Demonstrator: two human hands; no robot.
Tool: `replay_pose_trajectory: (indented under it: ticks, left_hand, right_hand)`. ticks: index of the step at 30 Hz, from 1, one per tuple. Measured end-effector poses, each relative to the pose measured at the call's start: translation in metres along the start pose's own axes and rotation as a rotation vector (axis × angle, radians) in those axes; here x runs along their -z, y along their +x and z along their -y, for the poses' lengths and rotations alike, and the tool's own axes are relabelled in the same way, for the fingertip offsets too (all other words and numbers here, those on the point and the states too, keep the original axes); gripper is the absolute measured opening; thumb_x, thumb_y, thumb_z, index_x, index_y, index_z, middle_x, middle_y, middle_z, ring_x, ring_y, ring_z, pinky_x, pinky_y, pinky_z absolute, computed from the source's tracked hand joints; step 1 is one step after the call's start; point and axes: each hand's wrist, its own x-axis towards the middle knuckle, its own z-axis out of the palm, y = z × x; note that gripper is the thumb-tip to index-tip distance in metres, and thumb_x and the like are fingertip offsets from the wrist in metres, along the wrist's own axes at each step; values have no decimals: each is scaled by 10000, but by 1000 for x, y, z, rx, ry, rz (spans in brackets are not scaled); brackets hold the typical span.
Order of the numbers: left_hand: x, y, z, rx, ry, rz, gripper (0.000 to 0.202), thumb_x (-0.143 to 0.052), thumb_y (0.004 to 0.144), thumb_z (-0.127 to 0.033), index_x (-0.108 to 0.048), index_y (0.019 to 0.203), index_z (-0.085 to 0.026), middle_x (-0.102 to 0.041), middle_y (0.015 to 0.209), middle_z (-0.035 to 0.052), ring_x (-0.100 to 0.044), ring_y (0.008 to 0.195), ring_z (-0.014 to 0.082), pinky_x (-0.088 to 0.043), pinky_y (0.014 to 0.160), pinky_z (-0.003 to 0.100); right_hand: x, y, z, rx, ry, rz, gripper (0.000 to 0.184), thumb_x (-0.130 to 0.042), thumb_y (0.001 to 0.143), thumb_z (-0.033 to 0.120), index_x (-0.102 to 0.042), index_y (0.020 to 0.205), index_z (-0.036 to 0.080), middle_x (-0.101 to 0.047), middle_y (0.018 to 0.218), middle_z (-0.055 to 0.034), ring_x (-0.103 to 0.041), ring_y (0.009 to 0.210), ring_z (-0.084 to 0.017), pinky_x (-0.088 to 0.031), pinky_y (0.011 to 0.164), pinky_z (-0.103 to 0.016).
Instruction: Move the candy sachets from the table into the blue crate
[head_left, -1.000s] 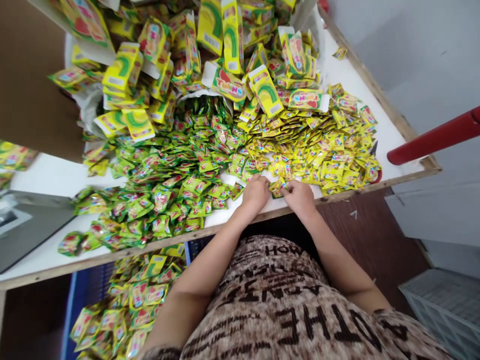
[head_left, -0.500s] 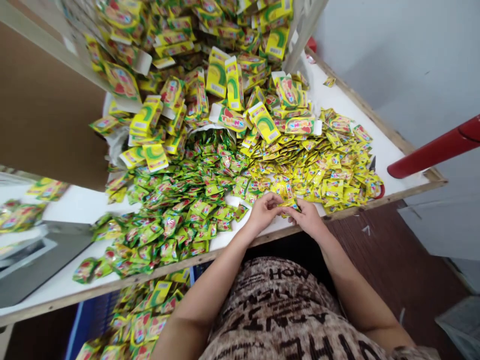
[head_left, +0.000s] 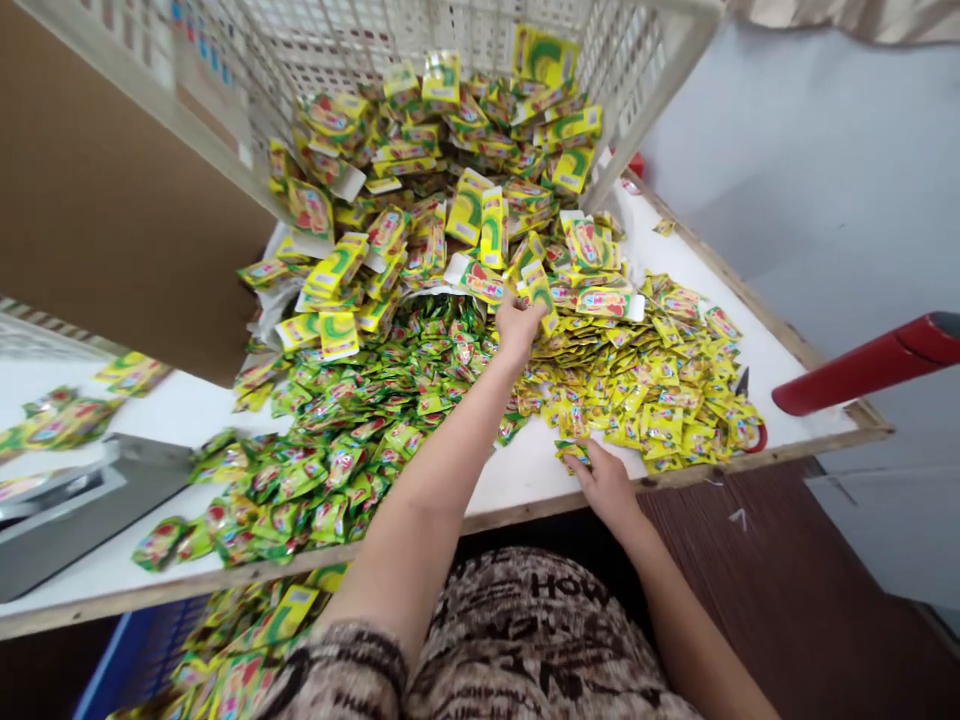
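My left hand [head_left: 516, 328] is stretched far out over the table, its fingers closed on a small yellow-green carton [head_left: 538, 290] at the foot of a heap of such cartons [head_left: 420, 200]. My right hand [head_left: 600, 478] stays near the table's front edge, pinching a few yellow sachets [head_left: 574, 452]. A spread of yellow sachets [head_left: 660, 370] lies to the right. Green sachets [head_left: 352, 420] cover the left and middle.
A white slatted crate [head_left: 315, 40] tipped on its side spills the cartons. Brown cardboard [head_left: 105, 200] stands at the left, with a grey metal device [head_left: 67, 510] below it. A red bar [head_left: 862, 365] juts in at right. A blue bin [head_left: 225, 640] of sachets sits under the white table [head_left: 525, 470].
My left hand left the right hand near the table's edge and reached forward to the carton heap. The right hand stayed by the edge with its sachets. The view tilted up, showing the crate.
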Motion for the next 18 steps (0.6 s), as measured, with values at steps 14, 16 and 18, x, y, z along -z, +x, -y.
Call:
replay_pose_trajectory:
  ticks: [14,16,18]
  left_hand:
    - [95,-181,48,-393,1051,240,337,-650,773,-257,-539,1075,-153,-561,1022,127,-517,990,291,-411,817,390]
    - [91,-186,50,-366,1097,197,253,-632,804,-274,-548,1015,-162,-554,1006,128,-514,986,296,-404,806,398]
    - [90,-190,52,-354,1074,198,278,-643,815,-327,-543,1020,-168,-548,1021,130,-508,1008,302,-397,825,413]
  right_hand:
    - [1,43,60,189,117,-299,442,-662,821,395,-338,580,215,-393,623,33,-390,614,-130,-329,592,-276]
    - [-2,45,57,202,-3,-235,449,-641,828,358,-296,578,218,-381,624,34,-380,612,-129,-307,591,-279]
    - [1,46,54,170,-85,-127,442,-647,813,324,-294,570,219,-383,613,36,-380,597,-128,-295,581,-278]
